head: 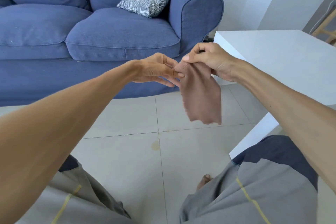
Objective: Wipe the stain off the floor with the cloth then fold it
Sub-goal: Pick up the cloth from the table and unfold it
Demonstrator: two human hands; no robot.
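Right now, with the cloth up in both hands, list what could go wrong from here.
1. The cloth hangs bunched from fingertip pinches by the right hand and left hand; it could slip and drop.
2. The stain is faint and sits beside a grout line on the floor, so part of it may be missed.
3. Folding looks premature: the stain is still visible, so the wiping step seems unfinished.
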